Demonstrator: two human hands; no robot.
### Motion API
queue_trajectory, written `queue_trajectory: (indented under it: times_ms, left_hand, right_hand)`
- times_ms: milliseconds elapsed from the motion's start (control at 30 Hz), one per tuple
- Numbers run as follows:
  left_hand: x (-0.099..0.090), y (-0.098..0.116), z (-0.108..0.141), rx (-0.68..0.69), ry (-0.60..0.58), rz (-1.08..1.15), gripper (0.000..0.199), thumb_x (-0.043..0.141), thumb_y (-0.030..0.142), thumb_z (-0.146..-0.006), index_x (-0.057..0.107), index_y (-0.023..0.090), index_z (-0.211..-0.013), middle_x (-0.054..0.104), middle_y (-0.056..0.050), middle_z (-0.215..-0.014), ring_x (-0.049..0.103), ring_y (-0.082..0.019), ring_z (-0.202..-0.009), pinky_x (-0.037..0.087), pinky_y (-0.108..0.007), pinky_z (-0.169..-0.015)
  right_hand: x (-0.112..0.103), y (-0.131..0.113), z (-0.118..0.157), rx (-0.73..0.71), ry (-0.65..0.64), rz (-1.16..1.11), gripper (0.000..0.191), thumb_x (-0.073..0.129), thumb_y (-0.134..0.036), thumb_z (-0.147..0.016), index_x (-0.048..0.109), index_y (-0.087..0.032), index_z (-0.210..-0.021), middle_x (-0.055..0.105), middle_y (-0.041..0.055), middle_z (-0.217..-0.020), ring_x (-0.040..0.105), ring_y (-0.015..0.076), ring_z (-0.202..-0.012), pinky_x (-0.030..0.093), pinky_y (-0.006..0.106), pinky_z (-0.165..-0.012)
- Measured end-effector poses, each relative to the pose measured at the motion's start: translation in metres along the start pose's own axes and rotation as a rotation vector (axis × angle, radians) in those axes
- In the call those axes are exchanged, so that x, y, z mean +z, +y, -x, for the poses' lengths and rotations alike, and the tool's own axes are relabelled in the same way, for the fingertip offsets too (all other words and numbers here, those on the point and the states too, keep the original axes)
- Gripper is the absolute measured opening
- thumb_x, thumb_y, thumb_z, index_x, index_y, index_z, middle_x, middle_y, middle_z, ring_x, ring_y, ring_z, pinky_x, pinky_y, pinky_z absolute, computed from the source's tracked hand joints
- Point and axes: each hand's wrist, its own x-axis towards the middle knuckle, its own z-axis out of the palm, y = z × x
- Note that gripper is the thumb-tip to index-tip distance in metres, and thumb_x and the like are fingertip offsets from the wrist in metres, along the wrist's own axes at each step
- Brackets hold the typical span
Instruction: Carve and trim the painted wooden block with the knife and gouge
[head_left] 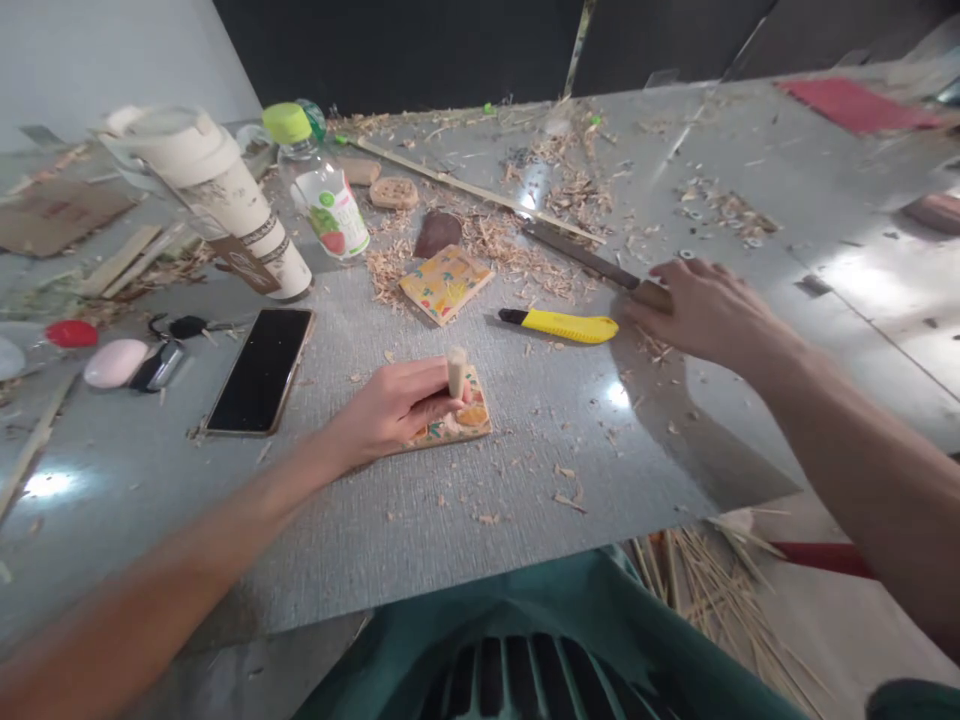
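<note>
My left hand (405,405) is closed around a short, pale wooden dowel (457,372), which stands upright with its top end showing. Under that hand lies a flat board with a colourful fruit print (476,415), partly covered by my fingers. Whether the dowel touches the board I cannot tell. Over on the right, my right hand (709,305) has its thumb and fingers around the wooden handle of a file (585,257); the long dark blade lies along the table, pointing away to the left. A yellow utility knife (570,325) rests between the hands, near the file handle.
A second printed board (446,283) and a brown sanding pad (437,233) lie among wood shavings (510,245). To the left are a phone (261,370), keys (187,327), a tumbler (232,200) and a plastic bottle (322,190). A thin strip (480,187) stretches behind the file.
</note>
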Motion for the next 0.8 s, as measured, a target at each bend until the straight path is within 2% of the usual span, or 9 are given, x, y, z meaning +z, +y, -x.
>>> queue_trajectory:
  times_ms: [33, 67, 167, 367, 467, 533, 600, 700, 800]
  left_hand:
    - [0.000, -0.001, 0.000, 0.009, 0.011, 0.001, 0.033, 0.057, 0.045, -0.124, 0.074, 0.024, -0.105, 0.084, -0.004, -0.098, 0.078, -0.021, -0.085, 0.058, -0.033, -0.077]
    - [0.001, -0.002, 0.000, 0.016, 0.021, 0.001, 0.034, 0.058, 0.046, -0.124, 0.074, 0.023, -0.105, 0.083, -0.004, -0.097, 0.077, -0.020, -0.084, 0.058, -0.032, -0.076]
    - [0.001, -0.003, 0.000, 0.022, 0.042, -0.007, 0.032, 0.062, 0.046, -0.123, 0.076, 0.023, -0.105, 0.083, -0.004, -0.095, 0.076, -0.020, -0.081, 0.056, -0.032, -0.073]
    - [0.000, -0.003, 0.001, 0.014, 0.054, -0.009, 0.029, 0.064, 0.041, -0.122, 0.078, 0.023, -0.104, 0.085, -0.004, -0.097, 0.079, -0.020, -0.084, 0.058, -0.031, -0.075]
    - [0.000, -0.003, 0.001, 0.001, 0.058, -0.013, 0.029, 0.066, 0.042, -0.121, 0.078, 0.023, -0.102, 0.085, -0.004, -0.095, 0.078, -0.020, -0.082, 0.057, -0.031, -0.074]
    - [0.000, -0.003, 0.001, -0.009, 0.057, -0.012, 0.029, 0.066, 0.042, -0.121, 0.079, 0.023, -0.104, 0.085, -0.004, -0.095, 0.078, -0.020, -0.082, 0.057, -0.031, -0.074]
    - [0.000, -0.002, 0.001, -0.019, 0.055, -0.011, 0.028, 0.066, 0.042, -0.121, 0.080, 0.023, -0.106, 0.086, -0.004, -0.097, 0.079, -0.020, -0.085, 0.058, -0.031, -0.076]
    - [0.000, -0.001, 0.001, -0.032, 0.051, -0.014, 0.029, 0.065, 0.043, -0.122, 0.081, 0.023, -0.108, 0.086, -0.004, -0.099, 0.079, -0.021, -0.087, 0.058, -0.031, -0.077]
    - [0.000, -0.001, 0.000, -0.034, 0.049, -0.019, 0.033, 0.064, 0.046, -0.122, 0.081, 0.023, -0.106, 0.085, -0.003, -0.096, 0.078, -0.021, -0.084, 0.057, -0.031, -0.076]
  right_hand:
    - [0.010, 0.009, 0.002, 0.012, -0.034, 0.012, 0.045, 0.077, -0.051, -0.111, 0.079, -0.015, -0.137, 0.079, 0.0212, -0.139, 0.076, 0.0333, -0.123, 0.062, 0.049, -0.100]
    - [0.017, 0.015, 0.004, 0.034, -0.042, 0.022, 0.044, 0.078, -0.049, -0.111, 0.076, -0.019, -0.143, 0.076, 0.0151, -0.146, 0.076, 0.0303, -0.125, 0.066, 0.052, -0.105]
    - [0.026, 0.020, 0.011, 0.102, -0.044, 0.017, 0.047, 0.079, -0.047, -0.112, 0.072, -0.022, -0.150, 0.072, 0.0136, -0.154, 0.075, 0.0297, -0.129, 0.067, 0.054, -0.109]
    - [0.016, 0.016, 0.022, 0.242, -0.039, -0.077, 0.047, 0.079, -0.048, -0.111, 0.072, -0.021, -0.150, 0.074, 0.0131, -0.150, 0.077, 0.0292, -0.126, 0.068, 0.053, -0.105]
    - [0.007, 0.016, 0.034, 0.287, 0.003, -0.109, 0.047, 0.074, -0.053, -0.114, 0.071, -0.021, -0.149, 0.077, 0.0112, -0.136, 0.078, 0.0260, -0.112, 0.068, 0.048, -0.097]
    - [0.000, 0.015, 0.044, 0.290, 0.035, -0.120, 0.046, 0.064, -0.055, -0.117, 0.069, -0.020, -0.147, 0.078, 0.0106, -0.117, 0.074, 0.0248, -0.094, 0.061, 0.044, -0.085]
    - [-0.005, 0.014, 0.055, 0.272, 0.061, -0.130, 0.045, 0.057, -0.056, -0.118, 0.068, -0.022, -0.145, 0.076, 0.0102, -0.101, 0.065, 0.0246, -0.082, 0.050, 0.042, -0.076]
    - [-0.013, 0.011, 0.069, 0.252, 0.086, -0.146, 0.044, 0.056, -0.058, -0.112, 0.068, -0.026, -0.140, 0.072, 0.0086, -0.094, 0.058, 0.0241, -0.076, 0.039, 0.041, -0.072]
    - [-0.021, 0.008, 0.080, 0.255, 0.101, -0.158, 0.044, 0.056, -0.061, -0.105, 0.068, -0.028, -0.134, 0.068, 0.0069, -0.089, 0.057, 0.0248, -0.075, 0.037, 0.040, -0.070]
